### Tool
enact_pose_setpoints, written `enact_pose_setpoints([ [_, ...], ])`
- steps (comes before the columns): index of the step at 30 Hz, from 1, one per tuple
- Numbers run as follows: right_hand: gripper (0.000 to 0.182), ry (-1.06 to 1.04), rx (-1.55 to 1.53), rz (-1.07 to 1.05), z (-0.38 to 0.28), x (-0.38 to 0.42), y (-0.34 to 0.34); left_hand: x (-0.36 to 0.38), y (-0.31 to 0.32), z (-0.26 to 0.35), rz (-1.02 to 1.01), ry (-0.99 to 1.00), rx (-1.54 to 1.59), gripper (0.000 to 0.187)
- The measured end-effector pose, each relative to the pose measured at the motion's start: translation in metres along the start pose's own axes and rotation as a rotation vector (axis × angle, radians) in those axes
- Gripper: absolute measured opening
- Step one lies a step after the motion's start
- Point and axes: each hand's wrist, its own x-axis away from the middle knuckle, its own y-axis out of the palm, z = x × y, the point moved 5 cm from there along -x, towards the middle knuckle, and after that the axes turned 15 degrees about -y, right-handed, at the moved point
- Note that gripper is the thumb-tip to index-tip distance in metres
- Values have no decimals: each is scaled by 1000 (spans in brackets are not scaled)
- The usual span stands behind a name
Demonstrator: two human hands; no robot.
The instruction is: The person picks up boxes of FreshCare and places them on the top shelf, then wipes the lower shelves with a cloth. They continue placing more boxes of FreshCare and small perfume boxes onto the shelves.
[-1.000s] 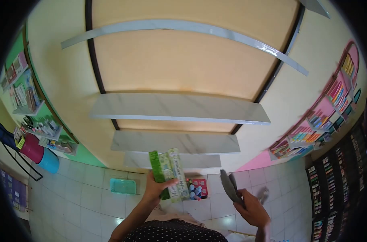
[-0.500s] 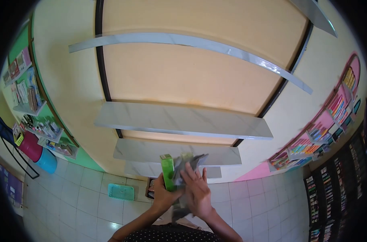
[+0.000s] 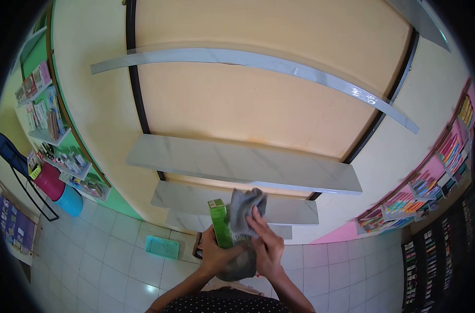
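My left hand (image 3: 215, 256) is wrapped round a green box (image 3: 220, 223) that stands upright in front of my body. A grey cloth (image 3: 246, 208) is pinched in my right hand (image 3: 269, 248), its upper part against the box's right side. More dark grey material (image 3: 237, 266) hangs below, between my two hands; whether it is the same cloth I cannot tell. Beyond the hands are grey marbled shelves (image 3: 237, 164) on the wall, with a lower one (image 3: 180, 197) just behind the box.
A turquoise basket (image 3: 162, 247) lies on the tiled floor at left, beside a brown box (image 3: 197, 246). Stocked shelves (image 3: 52, 133) line the left wall, near a blue bucket (image 3: 69, 201). More goods fill the pink-backed shelves (image 3: 425, 188) and a dark rack (image 3: 430, 261) at right.
The grey cloth has shifted and now shows bunched above my right hand, which has moved slightly right. The view has shifted a little, so the shelves sit lower and further right.
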Motion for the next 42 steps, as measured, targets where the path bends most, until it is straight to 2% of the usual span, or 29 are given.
enact_pose_setpoints([
  [1, 37, 1, 0, -1, -1, -3, -1, 1, -1, 4, 23, 0, -21, 44],
  [3, 34, 83, -321, 161, 3, -7, -2, 1, -3, 7, 53, 6, -42, 43],
  [5, 30, 104, -331, 229, 9, -3, -2, -1, -4, 5, 37, -10, 6, 43],
  [7, 28, 445, -705, 334, 40, 16, 2, 1, -5, 9, 34, 21, -13, 44],
  [8, 29, 427, -746, 274, 47, 22, 5, 2, -5, 12, 25, 51, -34, 45],
  [11, 37, 308, -737, 170, 41, 27, 14, 4, -7, 16, 47, 28, -3, 50],
  [12, 58, 355, -556, 69, 45, 34, 18, 4, -8, 15, 55, 29, -1, 50],
  [13, 58, 356, -561, 64, 43, 33, 21, 5, -7, 14, 79, 36, -11, 53],
  [16, 80, 356, -604, 67, 36, 31, 29, 5, -9, 7, 95, 15, 0, 56],
  [22, 78, 372, -475, 33, 48, 46, 28, 6, -6, 0, 55, -71, 2, 54],
  [26, 78, 474, -603, 104, 51, 56, 34, 9, -6, -2, 58, -83, -50, 53],
  [28, 77, 408, -471, 54, 55, 58, 33, 11, -6, -5, 62, -86, -57, 53],
  [30, 78, 438, -467, 15, 56, 55, 31, 13, -6, -4, 65, -85, -62, 53],
  [32, 78, 471, -463, -21, 56, 57, 33, 17, -3, 5, 9, -26, -63, 51],
  [35, 79, 510, -476, -27, 57, 64, 32, 16, -41, -22, -38, 53, 15, 50],
  [37, 82, 657, -515, -10, 59, 70, 31, 34, -94, -45, 202, -135, -167, 44],
  [39, 81, 730, -505, -35, 59, 70, 24, 66, -173, -111, 34, -535, -825, 33],
  [41, 81, 673, -452, -48, 64, 73, 21, 126, -176, -129, -343, -674, -1196, 23],
  [42, 80, 667, -465, -47, 64, 71, 21, 139, -176, -132, -348, -705, -1183, 23],
])
